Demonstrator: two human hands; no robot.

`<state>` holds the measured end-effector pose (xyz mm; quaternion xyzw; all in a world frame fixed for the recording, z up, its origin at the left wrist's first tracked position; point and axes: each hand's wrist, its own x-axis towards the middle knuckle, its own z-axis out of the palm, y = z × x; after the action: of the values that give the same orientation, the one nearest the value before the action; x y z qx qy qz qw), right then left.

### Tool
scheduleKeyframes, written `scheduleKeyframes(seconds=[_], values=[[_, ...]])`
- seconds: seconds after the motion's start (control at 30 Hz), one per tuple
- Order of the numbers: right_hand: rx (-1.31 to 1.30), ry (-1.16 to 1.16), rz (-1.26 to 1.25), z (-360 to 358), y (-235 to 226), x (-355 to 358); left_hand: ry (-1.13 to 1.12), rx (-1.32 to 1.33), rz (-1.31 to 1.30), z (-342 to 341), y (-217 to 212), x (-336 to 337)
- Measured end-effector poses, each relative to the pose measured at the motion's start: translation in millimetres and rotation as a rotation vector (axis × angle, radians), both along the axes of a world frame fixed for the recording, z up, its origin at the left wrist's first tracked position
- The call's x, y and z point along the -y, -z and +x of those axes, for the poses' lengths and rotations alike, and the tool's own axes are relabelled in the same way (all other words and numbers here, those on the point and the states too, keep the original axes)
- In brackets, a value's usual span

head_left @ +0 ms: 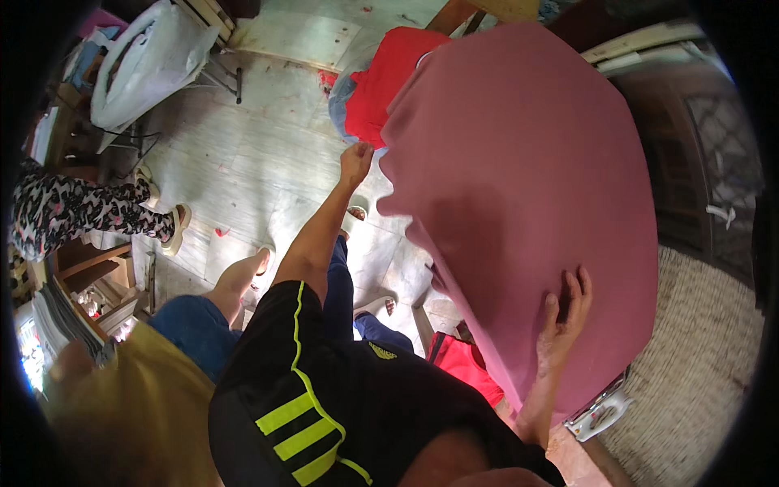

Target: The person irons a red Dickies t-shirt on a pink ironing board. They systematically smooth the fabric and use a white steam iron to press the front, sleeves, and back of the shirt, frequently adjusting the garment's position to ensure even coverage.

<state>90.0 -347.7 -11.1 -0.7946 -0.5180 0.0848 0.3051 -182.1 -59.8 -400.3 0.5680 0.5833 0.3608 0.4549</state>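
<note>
A large mauve-pink cloth (pixel 527 138) lies spread over a raised surface on my right, its left edge hanging in waves. My right hand (pixel 566 316) rests on it near the lower right, fingers apart. My left hand (pixel 357 165) is stretched forward to the cloth's wavy left edge. Its fingers are curled closed, and whatever they may hold is hidden. Just beyond that hand is a red garment (pixel 385 89) with blue-grey denim beside it, partly covered by the cloth. Another red fabric piece (pixel 466 365) shows below the cloth's near edge.
A white clothes iron (pixel 602 415) sits by the cloth's near right corner, beside a ribbed beige mat (pixel 690 373). To my left stand a person in a yellow top (pixel 154 398) and another in patterned trousers (pixel 81 211). A white chair (pixel 150 69) is at the far left.
</note>
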Motion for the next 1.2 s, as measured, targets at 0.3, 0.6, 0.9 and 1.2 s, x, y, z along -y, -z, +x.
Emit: scheduleKeyframes(seconds=[0.3,0.6,0.9,1.2], values=[[0.315,0.066,-0.21,6.0,21.7,-15.3,-0.127,-0.349,0.267,36.1,99.1,-104.9],[0.433,0.067,-0.318,7.4,20.0,-13.9,-0.038,-0.35,-0.061,31.9,54.7,-126.8],[0.392,0.095,-0.254,9.9,26.3,-9.7,0.008,-0.381,0.013,45.3,51.4,-135.4],[0.335,0.103,-0.218,2.8,22.5,-18.7,-0.19,-0.019,0.018,80.8,70.1,-130.3]])
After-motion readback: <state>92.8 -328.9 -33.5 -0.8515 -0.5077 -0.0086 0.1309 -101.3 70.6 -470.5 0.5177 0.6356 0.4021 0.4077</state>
